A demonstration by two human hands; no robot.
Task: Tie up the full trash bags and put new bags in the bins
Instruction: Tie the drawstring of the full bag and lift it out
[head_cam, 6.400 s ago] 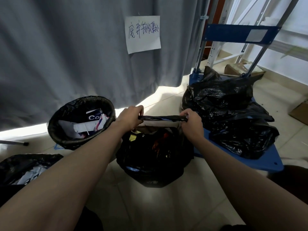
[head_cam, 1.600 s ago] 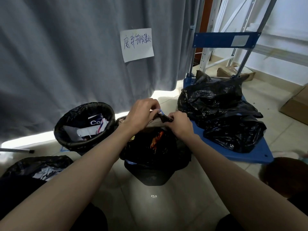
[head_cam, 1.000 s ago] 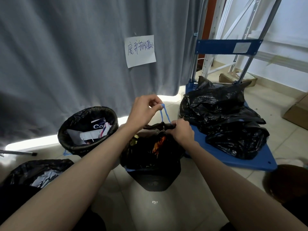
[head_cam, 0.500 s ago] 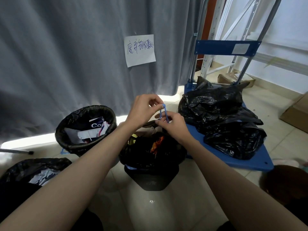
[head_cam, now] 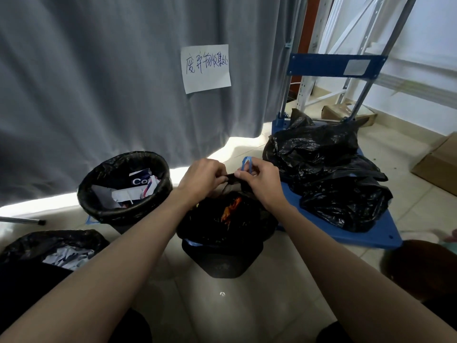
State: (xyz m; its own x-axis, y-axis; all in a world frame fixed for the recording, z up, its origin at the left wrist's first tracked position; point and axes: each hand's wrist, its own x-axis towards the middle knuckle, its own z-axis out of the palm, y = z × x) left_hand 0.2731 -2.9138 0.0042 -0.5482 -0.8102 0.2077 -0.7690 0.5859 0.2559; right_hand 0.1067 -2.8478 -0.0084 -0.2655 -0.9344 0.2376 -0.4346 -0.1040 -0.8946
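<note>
A full black trash bag sits in a small bin on the floor in front of me. My left hand pinches the gathered top of the bag. My right hand pinches the bag's blue drawstring, whose loop sticks up above its fingers. The two hands almost touch over the bag's mouth. Orange scraps show through the opening.
A second bin lined in black and holding paper stands to the left. Another open black bag lies at the lower left. Filled black bags lie on a blue cart at the right. A grey curtain hangs behind, cardboard box far right.
My left hand has let go of the blue drawstring and dropped to the bag's gathered top. The drawstring loop now stands in my right hand's fingers.
</note>
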